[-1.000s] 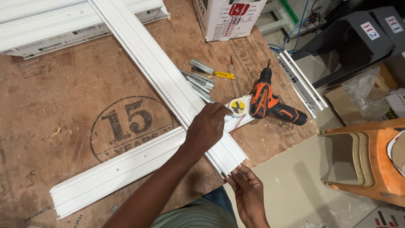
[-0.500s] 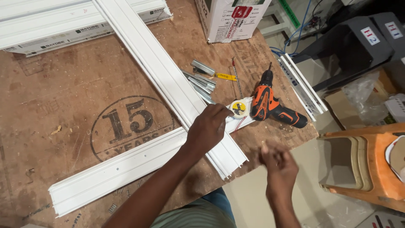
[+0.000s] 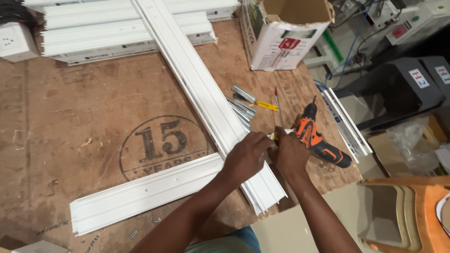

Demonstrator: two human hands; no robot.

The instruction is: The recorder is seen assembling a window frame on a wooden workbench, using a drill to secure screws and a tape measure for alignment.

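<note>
At the near right counter edge, left hand presses flat on the white rails' corner joint, right hand closed on something hidden; slackened pressure could let the overhanging long rail shift.

Bright, even overhead light, soft shadows under the arms, sharp focus, slight wide-angle bending at edges.

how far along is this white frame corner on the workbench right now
Looks done: two white profiles, the long one and the short one, already meet at a right angle on the plywood bench. In hand: the left hand presses the joint while the right hand works beside it. Seemingly left: fastening, since the orange drill lies unheld.
</note>
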